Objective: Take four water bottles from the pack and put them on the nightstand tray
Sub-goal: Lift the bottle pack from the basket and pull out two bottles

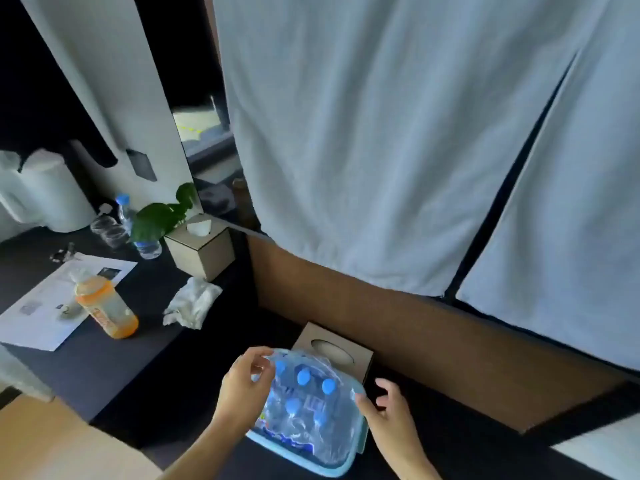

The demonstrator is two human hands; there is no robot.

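A shrink-wrapped pack of water bottles [304,407] with blue caps sits in a light blue tray [360,441] at the bottom centre. My left hand [242,386] pinches the plastic wrap at the pack's upper left corner. My right hand [388,410] rests against the pack's right side by the tray rim, fingers spread. Several caps show through the wrap.
A cardboard tissue box [349,351] stands right behind the pack. On the dark counter to the left are an orange bottle [107,310], a crumpled cloth [194,303], a second tissue box [201,247], a plant [162,216], loose water bottles [124,209] and papers [52,306]. White curtains [381,133] hang behind.
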